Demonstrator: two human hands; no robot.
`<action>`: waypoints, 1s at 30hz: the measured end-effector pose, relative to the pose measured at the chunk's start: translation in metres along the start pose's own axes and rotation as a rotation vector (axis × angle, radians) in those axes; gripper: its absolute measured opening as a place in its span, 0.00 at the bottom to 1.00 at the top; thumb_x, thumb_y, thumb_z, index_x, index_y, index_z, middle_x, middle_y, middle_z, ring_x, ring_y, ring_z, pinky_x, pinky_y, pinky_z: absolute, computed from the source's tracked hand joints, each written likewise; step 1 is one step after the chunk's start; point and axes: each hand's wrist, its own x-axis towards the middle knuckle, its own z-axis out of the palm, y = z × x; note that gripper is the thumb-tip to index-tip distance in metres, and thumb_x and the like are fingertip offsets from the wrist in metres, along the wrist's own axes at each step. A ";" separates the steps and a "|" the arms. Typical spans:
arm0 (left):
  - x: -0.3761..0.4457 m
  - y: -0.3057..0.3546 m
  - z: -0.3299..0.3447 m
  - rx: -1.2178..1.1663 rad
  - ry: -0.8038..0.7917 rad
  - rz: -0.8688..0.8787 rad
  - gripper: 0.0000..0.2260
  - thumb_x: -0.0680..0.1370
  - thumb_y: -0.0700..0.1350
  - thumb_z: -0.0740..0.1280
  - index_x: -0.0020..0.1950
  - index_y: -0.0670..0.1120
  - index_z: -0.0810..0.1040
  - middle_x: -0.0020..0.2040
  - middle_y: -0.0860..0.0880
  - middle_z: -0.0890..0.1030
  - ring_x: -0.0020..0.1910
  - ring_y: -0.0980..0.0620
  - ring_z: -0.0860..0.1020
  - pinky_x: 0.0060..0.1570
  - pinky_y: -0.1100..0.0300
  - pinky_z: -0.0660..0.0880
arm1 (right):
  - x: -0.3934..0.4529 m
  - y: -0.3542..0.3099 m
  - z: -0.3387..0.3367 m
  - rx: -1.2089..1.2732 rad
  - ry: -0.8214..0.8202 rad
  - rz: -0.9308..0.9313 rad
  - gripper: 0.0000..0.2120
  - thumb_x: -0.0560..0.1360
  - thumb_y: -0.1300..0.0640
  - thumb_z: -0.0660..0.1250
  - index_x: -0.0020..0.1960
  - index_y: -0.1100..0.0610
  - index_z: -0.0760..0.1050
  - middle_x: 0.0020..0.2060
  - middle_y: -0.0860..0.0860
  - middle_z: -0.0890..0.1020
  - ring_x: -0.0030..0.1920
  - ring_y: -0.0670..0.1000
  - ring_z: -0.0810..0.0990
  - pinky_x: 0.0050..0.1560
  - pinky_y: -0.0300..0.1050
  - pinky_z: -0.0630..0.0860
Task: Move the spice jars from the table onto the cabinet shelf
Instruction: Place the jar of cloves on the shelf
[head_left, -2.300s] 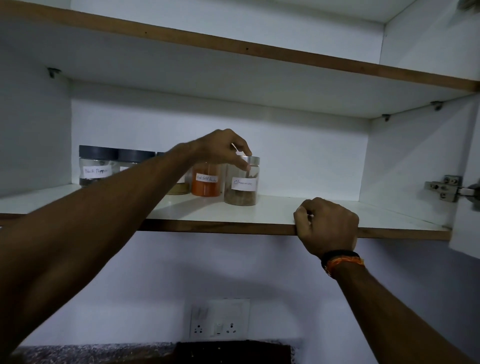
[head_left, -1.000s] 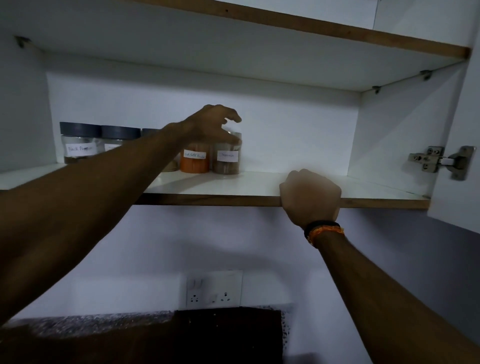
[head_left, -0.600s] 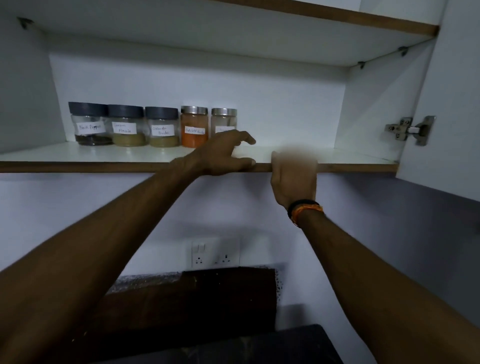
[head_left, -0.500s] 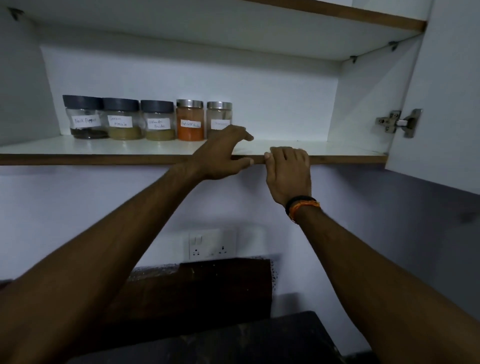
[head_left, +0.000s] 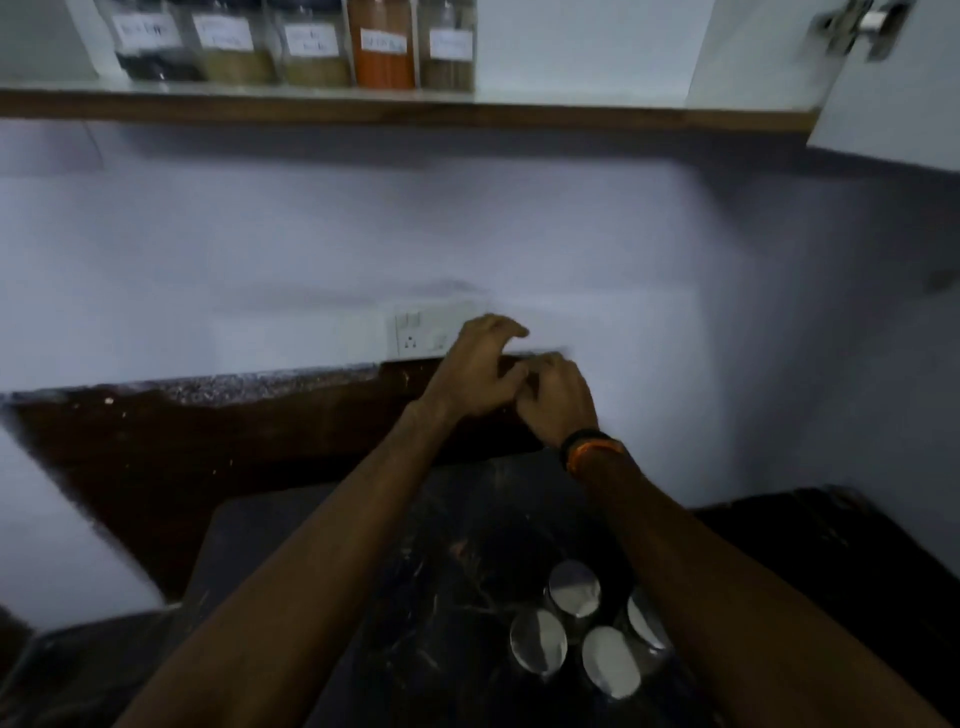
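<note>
Head camera view, blurred by motion: both bare hands hang in mid-air in front of the pale wall, well below the shelf and above the dark stone table (head_left: 457, 519). The left hand (head_left: 480, 371) has its fingers loosely curved and spread, holding nothing. The right hand (head_left: 558, 397), with a black and orange band (head_left: 589, 449) at the wrist, sits just beside it with the knuckles touching or nearly so; its fingers are curled inward, and whether they hold anything I cannot tell.

Five clear spice jars with white paper labels (head_left: 296, 44) stand in a row on the white cabinet shelf with a brown wooden front edge (head_left: 467, 111), their tops cut off by the frame — from left to right a dark filling, two olive-brown ones, a bright orange one and a greyish-brown one. They stand side by side, close together.

Four jars with round shiny metal lids (head_left: 574, 590) stand clustered on the table near the bottom of the view, partly hidden under the right forearm.

A white wall socket plate (head_left: 415, 335) sits on the wall just behind the left hand. At the upper right hangs an open white cabinet door (head_left: 893, 104) with a metal hinge (head_left: 862, 26).
</note>
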 end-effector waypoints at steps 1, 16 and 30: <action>-0.010 -0.006 0.013 -0.008 -0.073 -0.029 0.17 0.77 0.42 0.72 0.64 0.40 0.79 0.61 0.41 0.80 0.63 0.43 0.75 0.64 0.56 0.66 | -0.012 0.006 0.010 -0.020 -0.078 0.018 0.13 0.74 0.64 0.63 0.56 0.62 0.81 0.55 0.60 0.81 0.56 0.60 0.79 0.56 0.52 0.76; -0.184 -0.034 0.143 -0.164 -0.635 -0.582 0.10 0.79 0.38 0.65 0.60 0.43 0.77 0.58 0.44 0.79 0.57 0.48 0.78 0.60 0.54 0.75 | -0.177 0.063 0.091 -0.226 -0.550 0.242 0.12 0.77 0.51 0.66 0.59 0.52 0.77 0.57 0.52 0.80 0.58 0.54 0.78 0.62 0.53 0.75; -0.234 -0.040 0.154 -0.341 -0.633 -0.770 0.08 0.81 0.42 0.65 0.59 0.46 0.79 0.58 0.47 0.81 0.54 0.55 0.78 0.51 0.63 0.73 | -0.241 0.071 0.122 -0.349 -0.627 0.290 0.39 0.66 0.30 0.69 0.68 0.52 0.67 0.68 0.55 0.72 0.63 0.57 0.74 0.62 0.54 0.74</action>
